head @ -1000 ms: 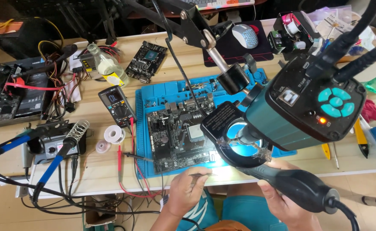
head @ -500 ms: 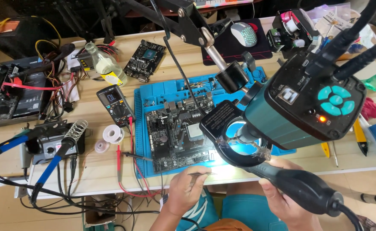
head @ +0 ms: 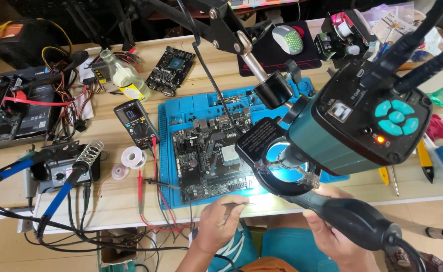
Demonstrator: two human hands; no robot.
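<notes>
Tweezers and hot-air wand at the near edge of the circuit board

Far left, the soldering iron [head: 60, 194] sits in its coil stand among loose cables; a snag there could drag it off the bench. The red probe leads [head: 148, 201] cross the near table edge just left of your left hand [head: 216, 226], so a wrist shift could pull the multimeter [head: 135, 123]. Your left hand's fingers are pinched together on the tweezers [head: 237, 204], tips pointing right at the board's near edge; whether they grip a part is too small to tell. The circuit board [head: 209, 161] lies on the blue mat [head: 168, 151], mid-table. Your right hand [head: 332, 236] is wrapped tight around the hot-air wand [head: 347, 219]; drifting heat could lift neighbouring parts or scorch the mat. The microscope head [head: 357, 126] hides part of the work.
</notes>
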